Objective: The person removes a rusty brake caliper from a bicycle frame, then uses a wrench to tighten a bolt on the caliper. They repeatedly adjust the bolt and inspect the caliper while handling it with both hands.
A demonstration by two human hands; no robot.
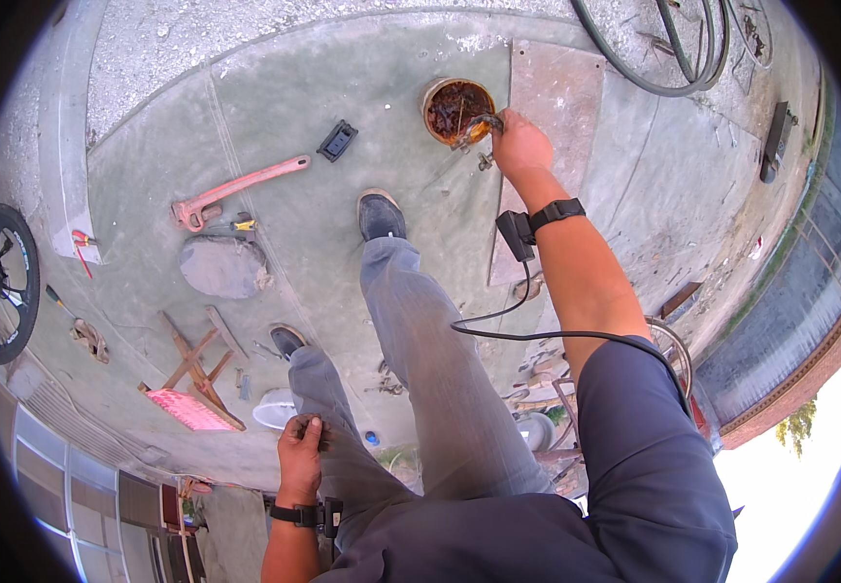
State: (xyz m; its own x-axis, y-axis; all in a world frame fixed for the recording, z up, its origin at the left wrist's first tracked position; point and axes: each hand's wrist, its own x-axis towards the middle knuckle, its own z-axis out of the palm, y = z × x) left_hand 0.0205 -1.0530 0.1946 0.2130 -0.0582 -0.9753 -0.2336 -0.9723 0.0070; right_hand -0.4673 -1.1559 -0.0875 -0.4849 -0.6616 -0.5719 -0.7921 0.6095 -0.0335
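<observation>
My right hand (521, 148) reaches forward with its fingers closed around a dark, short thing (487, 121) at the rim of a round bucket (429, 115). The bucket holds reddish-brown, glossy contents. What kind of thing the hand grips is not clear. Small metal pieces (484, 161) show just below the hand, against the ground. By my left thigh, my left hand (302, 457) is closed, thumb over curled fingers; whatever may be inside is hidden. Each wrist wears a black strapped device, and a black cable (547, 336) runs from the right one along the arm.
On the concrete lie a red pipe wrench (255, 182), a black plastic case (338, 141), a yellow-handled tool (244, 224), a flat round stone (221, 266), a wooden stool with pink seat (192, 408), a white basin (273, 408) and red-handled pliers (83, 239). A wheel (3, 282) stands left; a hose (668, 90) coils far right.
</observation>
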